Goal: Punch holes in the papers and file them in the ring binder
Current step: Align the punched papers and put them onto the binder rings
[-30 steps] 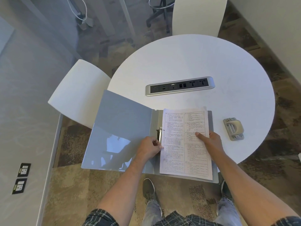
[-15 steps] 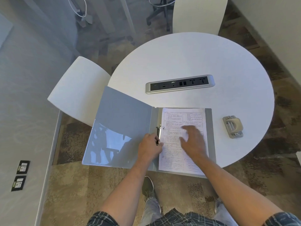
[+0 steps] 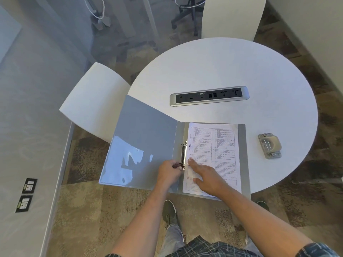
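A grey ring binder [image 3: 148,138] lies open on the near edge of the round white table [image 3: 232,67], its left cover hanging past the rim. Printed papers [image 3: 220,145] lie flat on its right half, beside the metal ring mechanism [image 3: 184,153]. My left hand [image 3: 169,172] pinches the lower end of the ring mechanism. My right hand [image 3: 207,177] rests on the papers' lower left part, with its index finger stretched toward the lower ring. A grey metal hole punch [image 3: 269,145] sits on the table to the right of the binder.
A silver power and socket strip [image 3: 209,96] is set into the table's middle. White chairs stand at the left [image 3: 94,101] and at the far side [image 3: 232,17]. A wall with sockets [image 3: 26,194] runs along the left. My shoes show on the carpet below.
The papers have gone from slightly skewed under my right hand to lying square on the binder. My right hand slid left across the sheet to the lower ring. My left hand stayed at the mechanism.
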The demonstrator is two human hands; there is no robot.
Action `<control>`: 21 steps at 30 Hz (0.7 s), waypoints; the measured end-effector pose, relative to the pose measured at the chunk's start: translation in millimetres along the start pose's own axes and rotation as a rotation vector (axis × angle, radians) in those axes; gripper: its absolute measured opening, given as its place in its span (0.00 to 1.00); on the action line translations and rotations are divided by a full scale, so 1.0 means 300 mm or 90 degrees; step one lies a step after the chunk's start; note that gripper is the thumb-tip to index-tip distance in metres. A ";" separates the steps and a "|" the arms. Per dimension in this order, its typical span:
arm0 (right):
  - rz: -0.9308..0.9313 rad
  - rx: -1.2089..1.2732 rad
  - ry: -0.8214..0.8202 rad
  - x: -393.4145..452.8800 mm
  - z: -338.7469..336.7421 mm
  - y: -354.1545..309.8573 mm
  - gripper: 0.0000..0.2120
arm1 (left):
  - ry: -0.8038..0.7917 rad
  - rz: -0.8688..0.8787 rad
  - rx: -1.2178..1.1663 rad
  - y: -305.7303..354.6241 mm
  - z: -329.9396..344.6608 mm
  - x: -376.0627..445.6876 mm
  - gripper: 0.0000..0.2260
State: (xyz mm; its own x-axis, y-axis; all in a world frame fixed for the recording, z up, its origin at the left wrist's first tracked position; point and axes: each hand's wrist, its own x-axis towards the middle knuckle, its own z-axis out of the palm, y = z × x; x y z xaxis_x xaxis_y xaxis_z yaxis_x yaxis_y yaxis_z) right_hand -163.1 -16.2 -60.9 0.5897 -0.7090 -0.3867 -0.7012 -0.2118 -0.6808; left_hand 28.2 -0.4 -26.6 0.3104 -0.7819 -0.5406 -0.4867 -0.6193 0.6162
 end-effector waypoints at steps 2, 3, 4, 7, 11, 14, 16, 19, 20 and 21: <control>-0.025 0.007 -0.021 -0.004 0.010 0.008 0.39 | -0.023 -0.002 -0.015 0.000 0.000 0.001 0.10; -0.040 0.000 -0.029 -0.005 0.016 0.011 0.40 | -0.031 -0.003 -0.021 0.003 0.000 0.002 0.10; -0.053 -0.010 -0.036 -0.004 0.021 0.014 0.41 | -0.039 -0.007 -0.029 0.004 -0.002 0.004 0.09; -0.076 -0.035 -0.049 0.002 0.036 0.026 0.46 | -0.068 -0.033 -0.078 0.002 -0.003 0.012 0.09; -0.076 -0.036 -0.057 0.012 0.058 0.038 0.48 | -0.078 -0.062 -0.119 -0.008 0.005 0.005 0.09; -0.072 -0.043 -0.054 0.020 0.075 0.045 0.46 | -0.090 -0.106 -0.222 -0.009 0.005 -0.004 0.09; -0.068 -0.043 -0.055 0.027 0.081 0.051 0.43 | -0.103 -0.131 -0.264 -0.009 0.004 -0.004 0.10; -0.068 -0.037 -0.058 0.034 0.082 0.051 0.40 | -0.110 -0.170 -0.308 -0.014 0.008 0.002 0.12; -0.068 -0.035 -0.060 0.035 0.081 0.049 0.40 | -0.106 -0.182 -0.319 -0.017 0.010 0.004 0.14; -0.066 -0.034 -0.061 0.035 0.082 0.047 0.40 | -0.104 -0.190 -0.330 -0.023 0.014 0.005 0.15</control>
State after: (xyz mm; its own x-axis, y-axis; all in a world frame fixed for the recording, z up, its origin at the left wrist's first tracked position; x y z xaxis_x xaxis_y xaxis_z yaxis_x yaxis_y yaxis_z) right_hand -156.9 -10.1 -89.8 0.6943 -0.6142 -0.3752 -0.6527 -0.3178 -0.6877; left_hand 28.6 3.0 -34.1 0.2232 -0.5739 -0.7879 0.0740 -0.7960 0.6007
